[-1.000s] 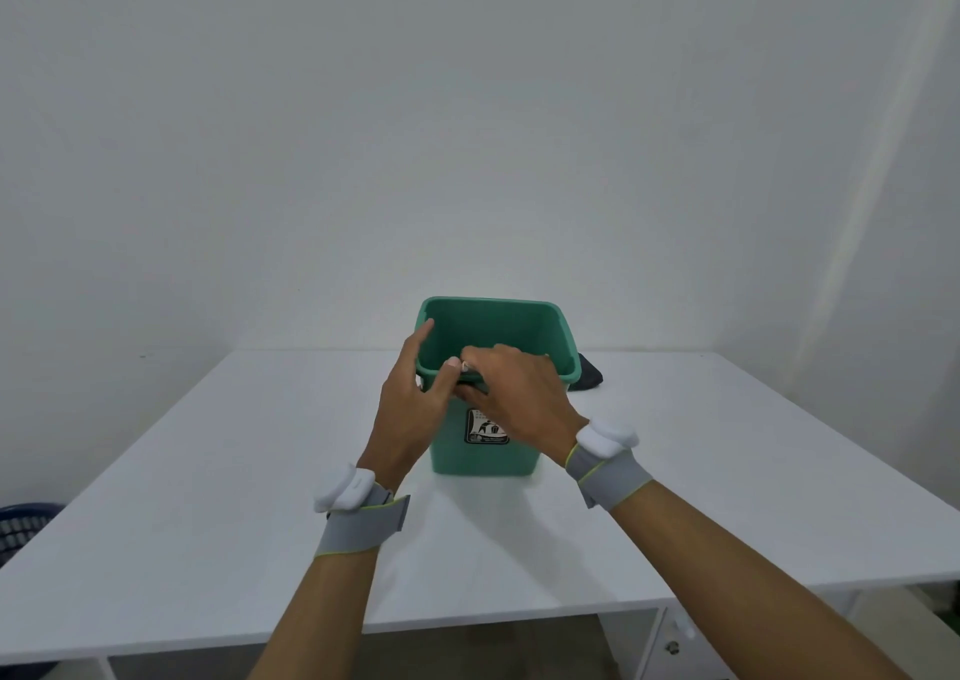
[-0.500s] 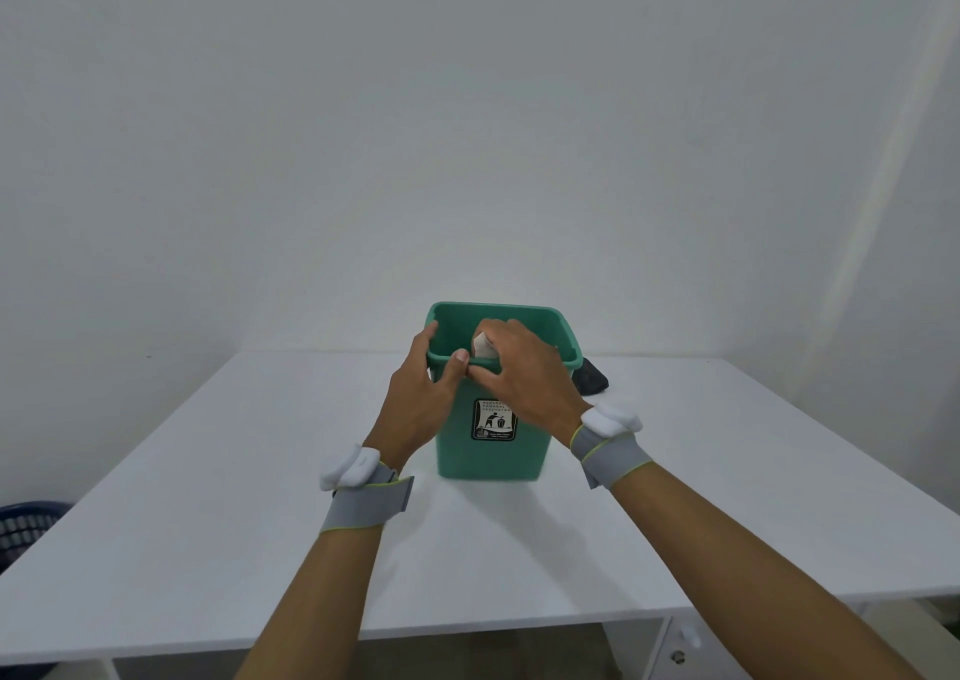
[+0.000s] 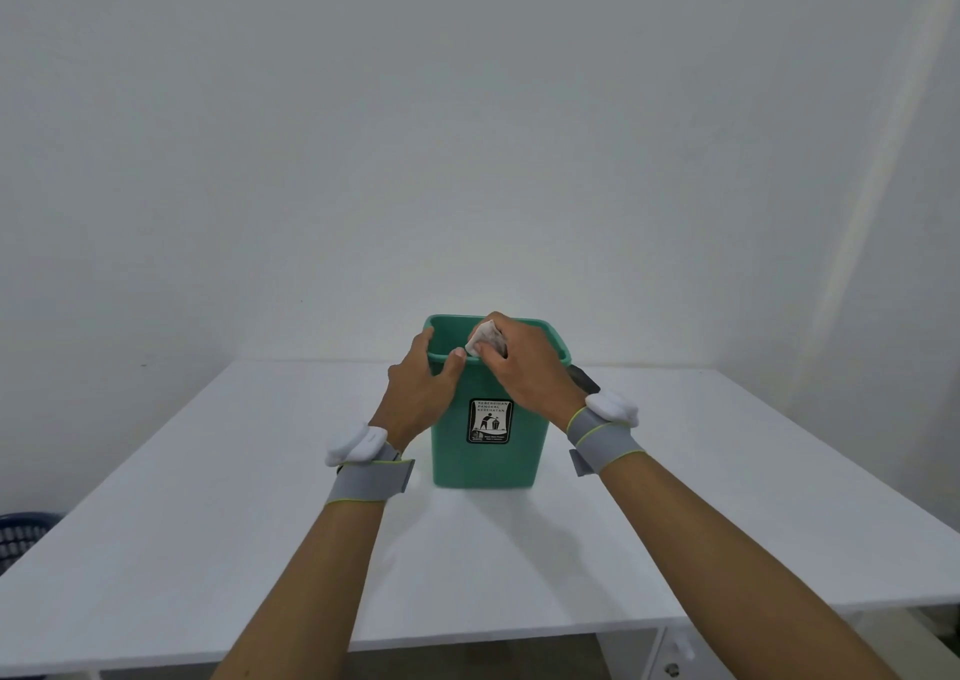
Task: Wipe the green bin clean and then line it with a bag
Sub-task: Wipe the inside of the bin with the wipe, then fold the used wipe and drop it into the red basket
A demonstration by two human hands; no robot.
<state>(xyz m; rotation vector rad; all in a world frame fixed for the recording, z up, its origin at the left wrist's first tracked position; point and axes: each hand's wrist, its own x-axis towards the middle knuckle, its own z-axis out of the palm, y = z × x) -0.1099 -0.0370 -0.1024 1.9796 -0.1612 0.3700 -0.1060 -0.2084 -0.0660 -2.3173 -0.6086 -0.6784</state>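
A: Nearest first. Two forearms with grey wrist straps are seen reaching out over the white table [image 3: 208,549].

B: Left hand [image 3: 421,393]?

A: It is clamped on the near-left rim of the green bin [image 3: 485,451], thumb laid along the front edge, fingers hooked over the corner into the opening. Closed on the rim, bracing.

B: Right hand [image 3: 524,367]?

A: It is pinched shut around a crumpled white wipe [image 3: 483,339], held just beyond the left thumb tip, at the near rim and slightly inside the opening. The bin is stood upright between the two wrists, label facing the camera.

B: Anything further out?

A: A dark item [image 3: 584,380] is partly hidden just behind the right wrist, against the bin's right side. Likely the bag, but it cannot be confirmed. A blue basket [image 3: 23,536] is seen far off to the left of the left arm, below table level.

B: Risks?

A: The step is judged as wiping, not yet lining. If the wipe is pushed hard against the wall, the light bin could be tipped or slid away should the left grip be loosened. Small wipe, so the floor and far corners could be missed.
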